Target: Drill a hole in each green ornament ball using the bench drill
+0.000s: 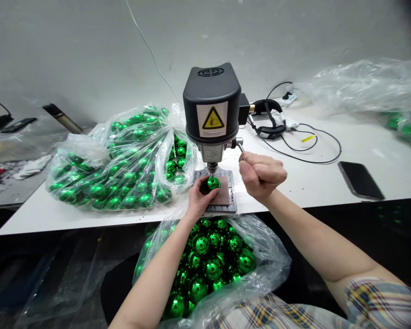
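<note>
Under the chuck of a dark grey bench drill press (212,107), a shiny green ball (213,183) sits on a brownish plate (222,195) over the machine's base. My left hand (202,196) grips this ball between thumb and fingers, and the drill bit comes down at its top. My right hand (260,174) is closed in a fist around the drill press lever (240,147) on the machine's right side. Below the table edge, a clear plastic bag (270,242) full of similar green balls lies open at my lap.
Another clear bag of green balls (123,169) rests on the white table (294,178) left of the machine. To the right are a headset (269,121) with black cables and a phone (360,180). More plastic wrap (366,87) lies at the far right.
</note>
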